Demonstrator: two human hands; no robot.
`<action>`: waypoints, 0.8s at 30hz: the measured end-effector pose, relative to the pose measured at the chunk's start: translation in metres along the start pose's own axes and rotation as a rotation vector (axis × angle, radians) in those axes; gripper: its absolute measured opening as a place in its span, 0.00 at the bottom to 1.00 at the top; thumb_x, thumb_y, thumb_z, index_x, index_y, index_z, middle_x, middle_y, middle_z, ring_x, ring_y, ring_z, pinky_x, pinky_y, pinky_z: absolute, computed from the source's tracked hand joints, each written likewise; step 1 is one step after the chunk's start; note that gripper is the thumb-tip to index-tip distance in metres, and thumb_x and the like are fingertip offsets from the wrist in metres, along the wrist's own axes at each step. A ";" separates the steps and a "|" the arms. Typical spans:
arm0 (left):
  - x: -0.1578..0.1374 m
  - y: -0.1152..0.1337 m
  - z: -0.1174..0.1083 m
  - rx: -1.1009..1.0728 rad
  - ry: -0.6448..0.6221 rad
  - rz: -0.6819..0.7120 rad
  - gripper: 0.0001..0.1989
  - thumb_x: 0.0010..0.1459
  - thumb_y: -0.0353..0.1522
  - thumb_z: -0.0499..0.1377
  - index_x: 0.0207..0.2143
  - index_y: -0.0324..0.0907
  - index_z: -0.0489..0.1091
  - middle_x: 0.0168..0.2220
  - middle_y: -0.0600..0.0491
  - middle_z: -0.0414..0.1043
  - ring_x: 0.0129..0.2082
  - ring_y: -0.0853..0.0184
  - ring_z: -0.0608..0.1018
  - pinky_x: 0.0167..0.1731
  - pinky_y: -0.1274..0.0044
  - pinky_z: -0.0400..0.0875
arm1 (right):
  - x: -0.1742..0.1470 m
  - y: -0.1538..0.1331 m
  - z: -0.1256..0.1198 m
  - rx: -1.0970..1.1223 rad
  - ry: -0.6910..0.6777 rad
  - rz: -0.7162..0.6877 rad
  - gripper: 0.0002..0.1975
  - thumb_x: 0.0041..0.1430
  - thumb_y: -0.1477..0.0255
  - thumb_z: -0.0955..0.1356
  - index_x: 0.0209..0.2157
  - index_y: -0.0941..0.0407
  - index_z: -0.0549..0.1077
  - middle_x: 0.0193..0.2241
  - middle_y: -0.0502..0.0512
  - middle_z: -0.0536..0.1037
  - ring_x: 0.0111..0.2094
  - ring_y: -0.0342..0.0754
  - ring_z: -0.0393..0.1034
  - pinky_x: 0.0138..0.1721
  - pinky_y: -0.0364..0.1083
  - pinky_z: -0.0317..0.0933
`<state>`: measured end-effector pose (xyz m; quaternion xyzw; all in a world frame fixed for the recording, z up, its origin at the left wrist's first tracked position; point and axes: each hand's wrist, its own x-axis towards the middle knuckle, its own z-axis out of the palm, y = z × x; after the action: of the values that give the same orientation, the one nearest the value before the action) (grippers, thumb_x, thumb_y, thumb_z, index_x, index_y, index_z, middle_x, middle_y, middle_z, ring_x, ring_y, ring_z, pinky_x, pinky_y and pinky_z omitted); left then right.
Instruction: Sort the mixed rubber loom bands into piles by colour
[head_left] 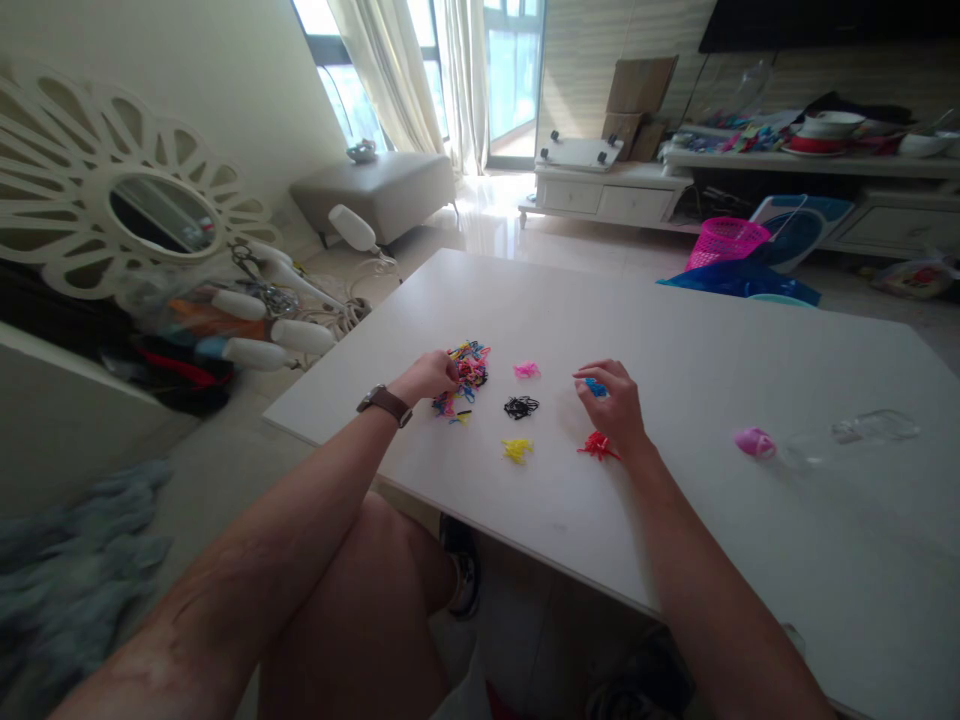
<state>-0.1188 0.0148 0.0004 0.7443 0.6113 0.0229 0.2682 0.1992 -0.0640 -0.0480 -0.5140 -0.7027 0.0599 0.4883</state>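
Left hand [439, 374]: at mixed bands [472, 366]; pinch not discernible. Right hand [613, 395]: fingers spread over blue pile [595, 387]; red pile [598, 446] beside wrist, best left undisturbed. Between hands, 2: pink pile [527, 370], black pile [521, 407].

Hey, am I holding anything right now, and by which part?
Can't tell: your left hand is at the mixed-color pile, grip unclear; your right hand is at the blue pile, no held piece discernible.

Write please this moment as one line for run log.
left grip: at mixed-colour pile | right grip: at blue pile | pink pile, black pile, yellow pile, red pile: apart on white table
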 end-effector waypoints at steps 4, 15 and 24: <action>0.002 -0.003 -0.001 -0.003 -0.002 -0.027 0.05 0.43 0.28 0.59 0.24 0.40 0.75 0.20 0.53 0.71 0.23 0.67 0.71 0.23 0.77 0.59 | 0.000 -0.001 0.000 -0.003 0.003 -0.002 0.06 0.61 0.69 0.67 0.33 0.50 0.78 0.37 0.54 0.77 0.42 0.53 0.71 0.47 0.55 0.68; 0.002 0.026 0.015 -0.280 0.071 0.200 0.08 0.49 0.34 0.62 0.29 0.38 0.78 0.25 0.51 0.76 0.25 0.68 0.73 0.25 0.78 0.64 | 0.000 -0.012 0.005 0.032 -0.042 -0.014 0.05 0.62 0.68 0.68 0.35 0.51 0.77 0.31 0.52 0.78 0.35 0.51 0.72 0.40 0.52 0.69; -0.001 0.095 0.045 -0.548 -0.022 0.503 0.06 0.49 0.31 0.63 0.28 0.36 0.78 0.23 0.52 0.75 0.23 0.71 0.72 0.23 0.80 0.62 | -0.005 -0.024 0.017 0.207 -0.221 0.071 0.09 0.62 0.63 0.70 0.38 0.53 0.78 0.33 0.53 0.81 0.34 0.49 0.75 0.39 0.49 0.69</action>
<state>-0.0171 -0.0129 0.0030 0.7719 0.3776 0.2428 0.4501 0.1705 -0.0718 -0.0465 -0.4754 -0.7237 0.2054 0.4562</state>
